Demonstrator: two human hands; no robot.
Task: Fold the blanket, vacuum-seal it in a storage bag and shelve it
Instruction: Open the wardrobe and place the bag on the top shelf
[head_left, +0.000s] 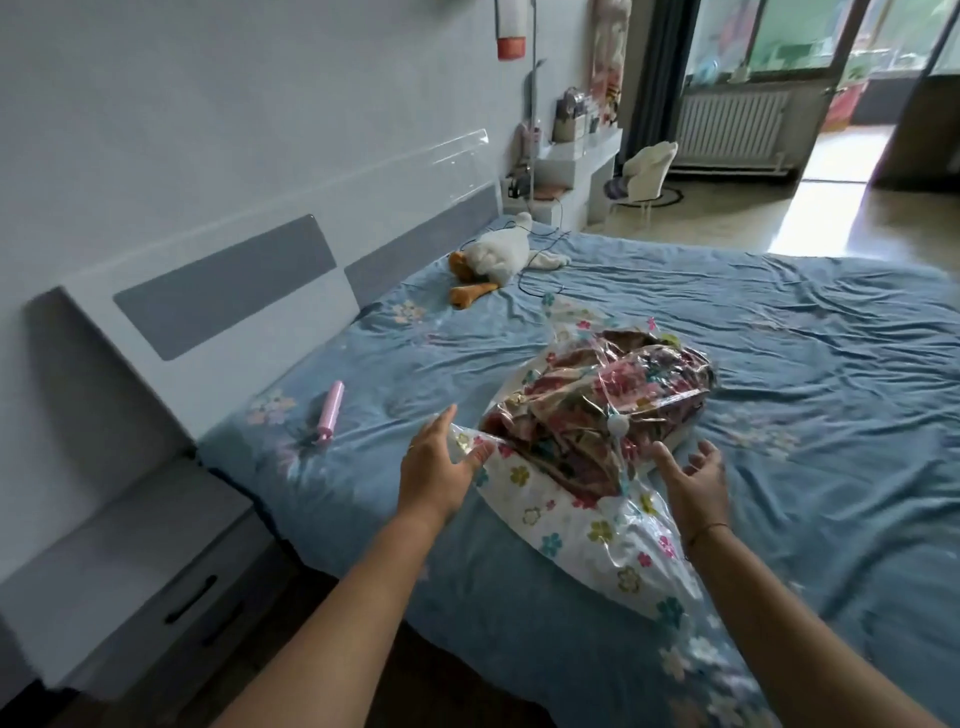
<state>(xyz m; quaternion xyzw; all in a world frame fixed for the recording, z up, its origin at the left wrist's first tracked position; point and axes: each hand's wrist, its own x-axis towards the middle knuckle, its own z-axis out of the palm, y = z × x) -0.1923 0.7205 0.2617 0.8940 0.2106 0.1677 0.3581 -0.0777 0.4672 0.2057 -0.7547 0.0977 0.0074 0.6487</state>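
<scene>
A clear storage bag (582, 535) printed with small flowers lies on the blue bed (805, 364). Inside it sits the folded floral blanket (597, 405), bunched into a lump, with a white round valve (618, 425) on top of the plastic. My left hand (441, 467) reaches to the bag's left edge, fingers spread and touching the plastic. At the bag's right side my right hand (693, 480) hovers with fingers loosely spread, holding nothing. A pink hand pump (329, 411) lies on the bed to the left.
A white plush goose (498, 257) lies near the headboard (223, 291) with a thin cable beside it. A grey nightstand (130, 571) stands at the left. Beyond the bed are a white dresser (576, 166), a small chair (647, 169), and a radiator.
</scene>
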